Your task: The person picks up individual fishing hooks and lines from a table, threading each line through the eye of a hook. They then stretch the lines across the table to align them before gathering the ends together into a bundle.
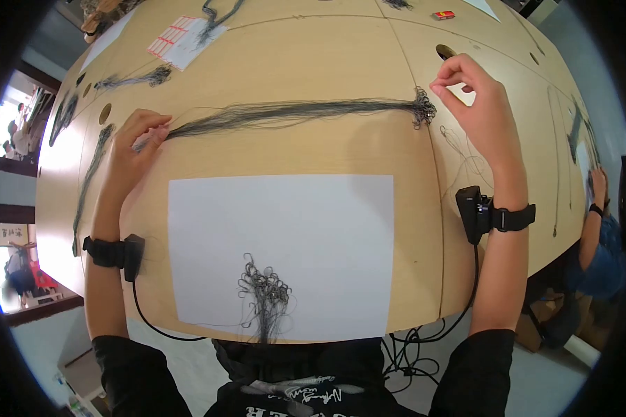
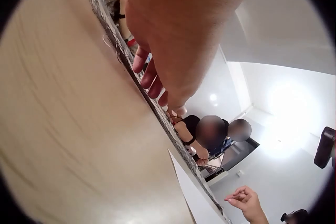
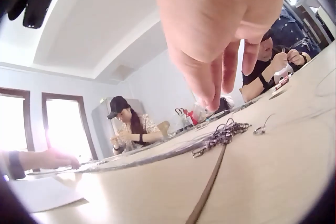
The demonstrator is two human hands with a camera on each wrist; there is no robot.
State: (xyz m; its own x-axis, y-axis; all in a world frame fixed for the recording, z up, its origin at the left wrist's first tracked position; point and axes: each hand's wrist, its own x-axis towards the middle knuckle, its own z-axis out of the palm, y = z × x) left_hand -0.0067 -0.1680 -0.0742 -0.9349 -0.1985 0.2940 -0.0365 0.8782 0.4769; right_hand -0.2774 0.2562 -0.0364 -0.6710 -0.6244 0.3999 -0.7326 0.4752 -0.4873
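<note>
A long bundle of thin dark strands (image 1: 278,110) lies across the table, its curled end (image 1: 423,108) at the right. My left hand (image 1: 135,146) holds the bundle's left end between thumb and fingers. Just right of the curled end, my right hand (image 1: 476,104) is raised with thumb and index tips together; whether a fine strand lies between them I cannot tell. In the right wrist view that hand (image 3: 215,40) hangs above the curled end (image 3: 223,137). A white sheet (image 1: 278,208) nearer my body bears a second curled bundle (image 1: 264,292).
More strand bundles lie at the left (image 1: 90,181), upper left (image 1: 135,78) and right (image 1: 574,132). Loose strands (image 1: 466,156) curl near my right wrist. A red-marked sheet (image 1: 181,43) and small red box (image 1: 444,14) are at the back. Other people sit around the table.
</note>
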